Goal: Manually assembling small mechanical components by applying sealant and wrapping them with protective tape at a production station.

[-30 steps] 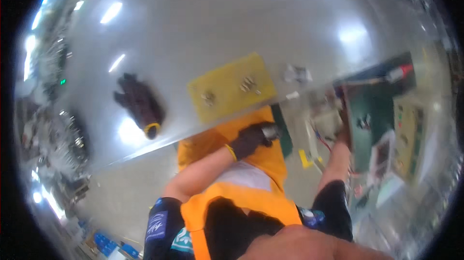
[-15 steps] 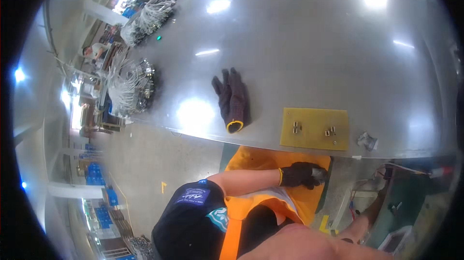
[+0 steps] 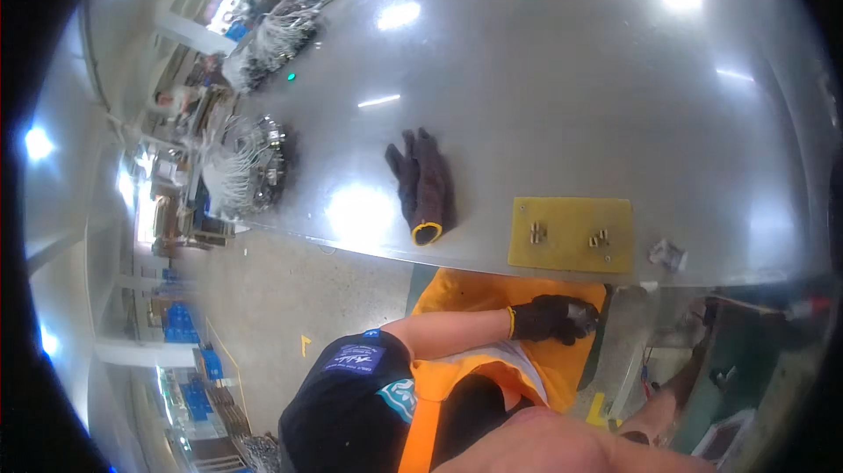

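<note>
My left hand (image 3: 549, 319), in a dark knit glove with a yellow cuff, is closed above my orange apron (image 3: 457, 290), just below the table edge. A small grey, shiny piece shows at its fingers; its kind is unclear. My bare right arm (image 3: 652, 420) reaches out at the lower right, and its hand is lost in shadow and blur. On the table lies a matching empty glove (image 3: 425, 187). To its right, near the edge, is a yellow plate (image 3: 571, 252) with small metal fittings on it. A crumpled greyish scrap (image 3: 668, 255) lies beside the plate.
The shiny grey metal table (image 3: 544, 104) fills the upper middle. Bundles of white cables (image 3: 241, 166) lie at its left edge. A person (image 3: 176, 102) is in the background at far left. Blue bins (image 3: 180, 324) stand beyond the floor. A dark green surface (image 3: 746, 403) is at lower right.
My left hand has shifted slightly right, still closed. My right arm stays low at the right. The whole view has moved a little.
</note>
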A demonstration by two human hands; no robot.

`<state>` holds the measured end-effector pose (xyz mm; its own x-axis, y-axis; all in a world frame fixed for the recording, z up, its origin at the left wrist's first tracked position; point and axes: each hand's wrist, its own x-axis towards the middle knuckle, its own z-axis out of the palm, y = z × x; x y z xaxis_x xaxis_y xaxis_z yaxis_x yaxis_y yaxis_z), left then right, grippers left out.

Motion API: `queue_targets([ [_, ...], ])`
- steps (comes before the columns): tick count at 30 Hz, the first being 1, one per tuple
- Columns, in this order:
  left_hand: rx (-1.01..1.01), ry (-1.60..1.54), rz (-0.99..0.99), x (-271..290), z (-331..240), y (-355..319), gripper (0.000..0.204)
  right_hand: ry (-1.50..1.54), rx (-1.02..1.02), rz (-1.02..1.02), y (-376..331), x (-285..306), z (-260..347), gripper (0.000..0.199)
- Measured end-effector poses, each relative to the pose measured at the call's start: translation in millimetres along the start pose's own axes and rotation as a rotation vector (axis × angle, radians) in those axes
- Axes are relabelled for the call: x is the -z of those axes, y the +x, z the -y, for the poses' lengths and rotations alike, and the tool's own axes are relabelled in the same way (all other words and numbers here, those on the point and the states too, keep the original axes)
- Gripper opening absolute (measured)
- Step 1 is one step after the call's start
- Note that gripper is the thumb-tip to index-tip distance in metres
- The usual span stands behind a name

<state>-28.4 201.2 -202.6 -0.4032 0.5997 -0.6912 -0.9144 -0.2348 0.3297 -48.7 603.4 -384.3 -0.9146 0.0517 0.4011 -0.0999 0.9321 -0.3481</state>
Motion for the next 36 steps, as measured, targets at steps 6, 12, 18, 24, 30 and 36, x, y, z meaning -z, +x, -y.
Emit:
queue_targets([
  [6,-0.206,0.315,0.171,28.4,18.6,-5.6,0.037,-0.413,-0.262,0.173,-61.3,-7.0,27.7,0.028],
  [12,-0.018,0.009,0.416,4.1,-12.3,-23.5,0.046,-0.472,-0.412,-0.106,-46.3,14.1,25.8,0.028],
  [18,-0.111,-0.395,0.609,-73.3,-59.9,-102.6,0.070,0.438,-0.480,-0.063,-27.2,116.2,230.0,0.023],
  [24,-0.160,-0.423,0.900,-74.5,-54.4,-144.3,0.097,1.616,-0.426,0.000,52.3,176.8,353.7,0.040],
  [30,-0.221,-0.350,0.965,-72.9,-42.8,-156.7,0.102,2.209,-0.134,0.215,103.8,190.4,427.0,0.057],
  [36,-0.709,0.477,0.477,-64.4,-62.4,-190.7,0.105,1.374,-0.109,-0.369,92.5,204.8,424.7,0.037],
])
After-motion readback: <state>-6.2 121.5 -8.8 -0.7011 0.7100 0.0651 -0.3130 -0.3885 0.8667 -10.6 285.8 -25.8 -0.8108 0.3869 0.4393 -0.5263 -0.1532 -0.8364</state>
